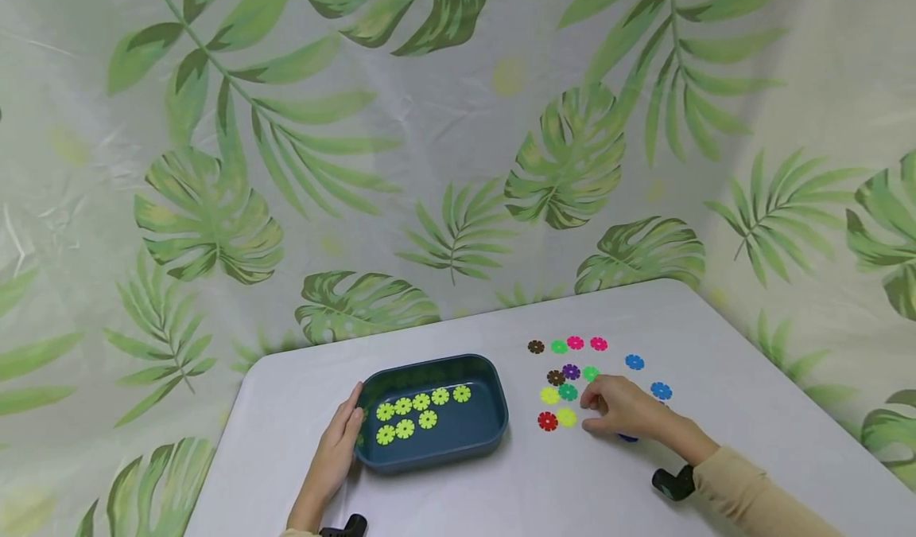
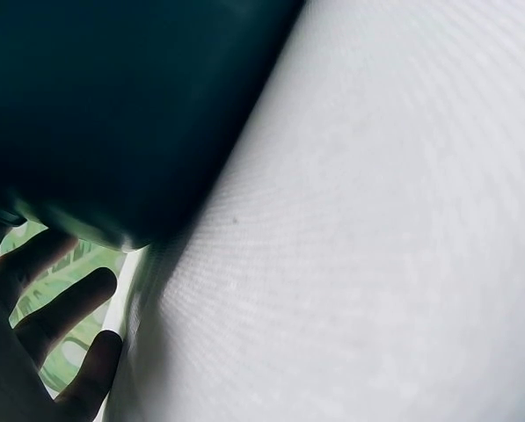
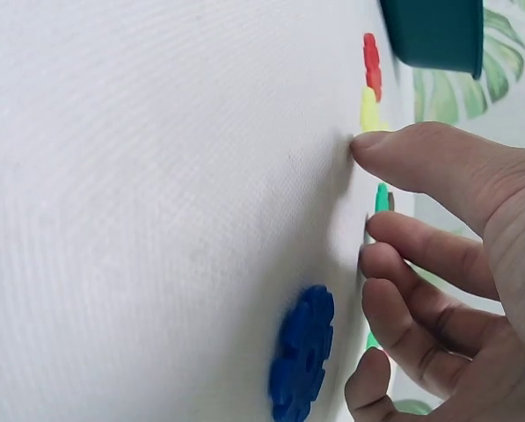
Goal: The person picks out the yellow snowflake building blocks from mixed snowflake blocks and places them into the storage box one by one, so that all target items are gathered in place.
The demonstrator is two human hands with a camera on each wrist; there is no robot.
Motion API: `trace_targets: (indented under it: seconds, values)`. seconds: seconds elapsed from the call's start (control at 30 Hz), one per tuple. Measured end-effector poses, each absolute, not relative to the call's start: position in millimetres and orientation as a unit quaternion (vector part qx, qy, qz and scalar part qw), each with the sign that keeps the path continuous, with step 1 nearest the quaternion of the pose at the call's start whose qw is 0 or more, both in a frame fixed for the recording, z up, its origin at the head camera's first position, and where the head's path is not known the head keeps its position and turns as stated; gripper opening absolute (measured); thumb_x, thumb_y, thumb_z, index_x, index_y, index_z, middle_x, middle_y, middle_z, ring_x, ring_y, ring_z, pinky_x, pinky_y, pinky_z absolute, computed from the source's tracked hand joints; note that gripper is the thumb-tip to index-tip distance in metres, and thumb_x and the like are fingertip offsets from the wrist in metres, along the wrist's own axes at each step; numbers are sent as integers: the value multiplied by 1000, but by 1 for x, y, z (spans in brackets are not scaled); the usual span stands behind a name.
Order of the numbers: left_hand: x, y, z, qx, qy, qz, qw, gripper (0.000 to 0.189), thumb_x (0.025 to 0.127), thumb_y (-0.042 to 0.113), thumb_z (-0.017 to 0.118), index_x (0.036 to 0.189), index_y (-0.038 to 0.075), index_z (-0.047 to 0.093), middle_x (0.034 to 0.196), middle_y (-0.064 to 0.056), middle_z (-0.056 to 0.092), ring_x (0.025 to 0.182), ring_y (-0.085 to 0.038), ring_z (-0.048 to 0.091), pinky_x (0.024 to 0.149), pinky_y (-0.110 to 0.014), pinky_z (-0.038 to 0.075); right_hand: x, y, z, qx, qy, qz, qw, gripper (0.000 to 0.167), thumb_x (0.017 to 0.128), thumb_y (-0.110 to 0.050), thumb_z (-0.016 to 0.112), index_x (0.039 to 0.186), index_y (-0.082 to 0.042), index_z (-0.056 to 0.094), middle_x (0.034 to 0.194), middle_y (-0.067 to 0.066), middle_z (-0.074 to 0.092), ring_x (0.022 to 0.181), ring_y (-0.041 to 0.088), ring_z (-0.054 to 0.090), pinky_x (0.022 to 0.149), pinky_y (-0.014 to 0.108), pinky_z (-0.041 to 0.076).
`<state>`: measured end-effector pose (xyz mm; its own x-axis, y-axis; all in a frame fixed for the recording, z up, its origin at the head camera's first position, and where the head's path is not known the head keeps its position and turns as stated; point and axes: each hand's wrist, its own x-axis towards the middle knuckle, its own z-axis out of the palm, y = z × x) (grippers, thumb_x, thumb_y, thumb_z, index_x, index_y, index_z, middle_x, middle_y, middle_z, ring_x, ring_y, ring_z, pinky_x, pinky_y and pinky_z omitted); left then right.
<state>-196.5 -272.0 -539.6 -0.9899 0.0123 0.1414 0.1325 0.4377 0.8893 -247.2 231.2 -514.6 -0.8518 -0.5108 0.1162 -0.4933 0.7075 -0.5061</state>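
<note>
A dark teal rectangular tray [image 1: 465, 449] stands on the table, with several yellow-green notched plastic discs [image 1: 421, 402] lying flat inside. My left hand [image 1: 335, 445] rests against the tray's left end; the left wrist view shows its fingers [image 2: 69, 303] spread and fairly straight beside the tray wall. My right hand [image 1: 630, 406] is low over the table, thumb and fingertips apart with nothing between them. Left of those fingertips lie a yellow disc [image 1: 567, 418] and a red disc [image 1: 547, 421]. In the right wrist view, a dark blue disc [image 3: 306, 360] lies near the curled smaller fingers.
More loose discs lie right of the tray: a brown disc [image 1: 536, 347], a purple disc [image 1: 571, 371], pink, green and yellow ones. Two lighter blue discs, one a blue disc [image 1: 634, 362], sit beyond my right hand. A leaf-patterned sheet [image 1: 458, 139] hangs behind the white table [image 1: 501, 497].
</note>
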Motion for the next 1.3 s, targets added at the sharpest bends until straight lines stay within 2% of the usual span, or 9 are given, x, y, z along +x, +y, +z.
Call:
trace_targets:
  seconds: [0.63,0.87,1.13,1.3]
  values:
    - [-195,-272,-540,-46,-846,-528,63,52,112,33,38,161,17,30,159,-13,37,149,-37,27,119,-61,20,-252,214,-519,-280,926,-251,13,29,78,-27,89,96,-12,72,85,-9,57,77,8,50,69,24,52]
    - [-195,-272,-539,-42,-846,-528,62,51,112,33,38,161,20,31,159,-10,38,149,-34,27,119,-59,20,-253,211,-517,-301,921,-247,6,24,79,-25,88,93,-15,72,84,-9,55,77,8,48,67,23,50]
    - [-197,-271,-539,-46,-851,-519,66,52,112,32,38,161,16,30,159,-13,38,149,-37,28,118,-61,20,-251,208,-516,-302,922,-241,1,23,78,-23,87,89,-14,69,81,-9,54,74,6,48,65,23,50]
    - [-196,-271,-539,-35,-844,-531,62,50,112,27,38,161,15,30,160,-15,36,150,-37,25,119,-60,17,-252,209,-518,-295,927,-233,-14,23,76,-24,88,85,-14,68,77,-10,52,72,5,47,64,23,49]
